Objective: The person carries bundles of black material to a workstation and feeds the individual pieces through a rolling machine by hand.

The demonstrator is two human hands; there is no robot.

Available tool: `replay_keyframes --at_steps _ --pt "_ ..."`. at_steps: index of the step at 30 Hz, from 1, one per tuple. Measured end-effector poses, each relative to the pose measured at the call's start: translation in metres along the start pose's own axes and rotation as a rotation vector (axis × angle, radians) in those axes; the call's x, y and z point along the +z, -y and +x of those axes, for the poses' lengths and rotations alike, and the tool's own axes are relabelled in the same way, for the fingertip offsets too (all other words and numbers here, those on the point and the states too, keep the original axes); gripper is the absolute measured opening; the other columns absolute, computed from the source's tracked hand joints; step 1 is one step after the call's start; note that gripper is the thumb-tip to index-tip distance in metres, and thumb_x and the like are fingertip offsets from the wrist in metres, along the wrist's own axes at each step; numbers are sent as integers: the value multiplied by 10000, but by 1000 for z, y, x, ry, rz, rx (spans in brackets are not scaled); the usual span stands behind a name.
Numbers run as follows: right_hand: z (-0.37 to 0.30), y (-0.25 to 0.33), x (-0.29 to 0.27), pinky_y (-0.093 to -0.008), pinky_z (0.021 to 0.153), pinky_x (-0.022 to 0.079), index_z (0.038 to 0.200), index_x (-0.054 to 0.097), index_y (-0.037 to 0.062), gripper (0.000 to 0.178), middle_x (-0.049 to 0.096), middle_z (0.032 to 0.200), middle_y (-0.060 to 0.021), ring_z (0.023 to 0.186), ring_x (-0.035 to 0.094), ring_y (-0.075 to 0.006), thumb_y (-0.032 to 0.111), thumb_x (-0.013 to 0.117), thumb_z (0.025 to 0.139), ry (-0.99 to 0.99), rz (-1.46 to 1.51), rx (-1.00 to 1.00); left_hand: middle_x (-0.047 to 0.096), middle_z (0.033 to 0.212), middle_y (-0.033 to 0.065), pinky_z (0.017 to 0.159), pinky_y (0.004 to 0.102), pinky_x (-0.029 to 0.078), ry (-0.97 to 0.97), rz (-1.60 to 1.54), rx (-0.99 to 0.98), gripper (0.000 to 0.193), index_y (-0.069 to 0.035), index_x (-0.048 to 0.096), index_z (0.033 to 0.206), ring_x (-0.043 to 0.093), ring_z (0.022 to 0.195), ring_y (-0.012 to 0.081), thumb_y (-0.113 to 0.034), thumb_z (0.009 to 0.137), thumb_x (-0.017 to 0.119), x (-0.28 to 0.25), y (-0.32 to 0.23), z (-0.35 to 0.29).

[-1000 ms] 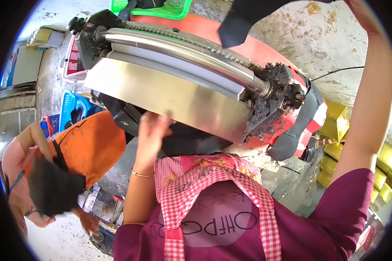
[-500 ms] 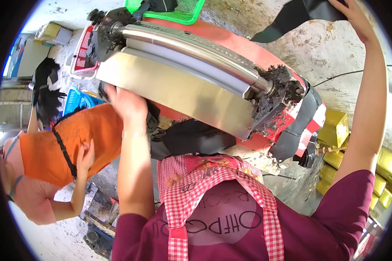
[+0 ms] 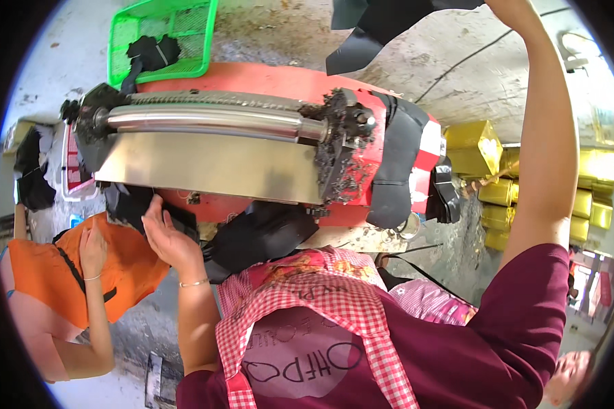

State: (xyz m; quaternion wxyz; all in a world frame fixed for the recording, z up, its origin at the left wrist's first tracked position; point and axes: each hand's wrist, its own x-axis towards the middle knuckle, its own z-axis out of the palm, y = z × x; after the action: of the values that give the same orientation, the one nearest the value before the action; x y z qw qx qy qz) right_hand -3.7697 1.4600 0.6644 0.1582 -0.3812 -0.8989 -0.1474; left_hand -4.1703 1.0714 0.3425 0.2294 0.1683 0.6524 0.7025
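Observation:
My right hand is raised at the top edge, partly cut off, closed on black sheet pieces that hang out over the far side of a roller machine. My left hand is at the machine's near side with its fingers stretched out and nothing gripped in them. Just beyond it, black pieces hang below the pale metal plate. A shiny steel roller runs along above that plate, and dark shreds cake the machine's right end. More black pieces lie between the machine and my apron.
A green basket holding black scraps stands beyond the red machine body. Black strips drape over its right end. Golden blocks are stacked at right. A co-worker in an orange apron stands at left, near a pink-and-white basket.
The view has turned, so the machine sits further left. My left hand has come away from the plate's edge, its fingers now extended. My right hand still holds the black pieces.

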Motion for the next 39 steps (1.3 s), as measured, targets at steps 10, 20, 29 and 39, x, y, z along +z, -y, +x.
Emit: replay_keyframes --at_steps 10,20,29,39 --pt "-55 -4 14 -458 993 472 1338 547 48 468 640 1199 -241 1167 604 -421 64 680 890 -127 48 -53 713 1006 39 845 268 491 323 185 -62 129 -21 671 1064 642 923 120 -135 1044 615 8 0 -42" --pt "-38 -61 76 -482 932 488 1116 621 -7 247 659 1082 -264 1086 617 -449 58 673 884 -181 93 192 507 819 -4 637 240 403 535 126 -81 204 15 635 1041 472 686 76 -139 1087 509 -3 -5 -62" --pt "-151 84 16 -392 720 568 1136 671 80 278 701 943 -105 815 697 -307 -7 590 885 -15 -57 22 388 722 -1 585 251 393 582 130 -222 229 -66 428 886 386 610 99 -121 1107 422 -32 2 -92" --pt "-315 200 60 -313 668 487 1016 634 123 272 546 844 19 795 586 -155 225 649 764 238 131 -90 343 613 -58 456 243 280 527 301 -388 297 -114 436 823 340 528 30 -197 1106 472 -98 31 -98"
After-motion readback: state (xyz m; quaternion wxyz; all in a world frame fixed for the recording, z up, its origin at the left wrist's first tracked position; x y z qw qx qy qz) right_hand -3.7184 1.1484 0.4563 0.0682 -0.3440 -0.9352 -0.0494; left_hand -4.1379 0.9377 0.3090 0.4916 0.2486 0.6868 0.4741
